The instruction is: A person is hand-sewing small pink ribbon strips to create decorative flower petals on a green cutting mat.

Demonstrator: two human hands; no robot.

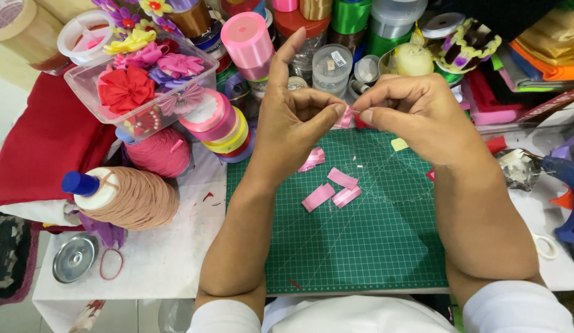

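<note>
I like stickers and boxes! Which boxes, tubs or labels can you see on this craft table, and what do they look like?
Clear plastic box: back left, rectangular, full of red, pink and yellow fabric flowers.
Clear round tub: back middle, behind the left hand, bearing a small white label.
Round white-rimmed container: far back left.
No signs or screens.

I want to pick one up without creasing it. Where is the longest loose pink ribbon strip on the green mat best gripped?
Probably the pink ribbon strip is best pinched across its narrow width at one end, coming from above: it lies flat and slanted on the green cutting mat, its lower-left end clear of the neighbouring strips.
</note>
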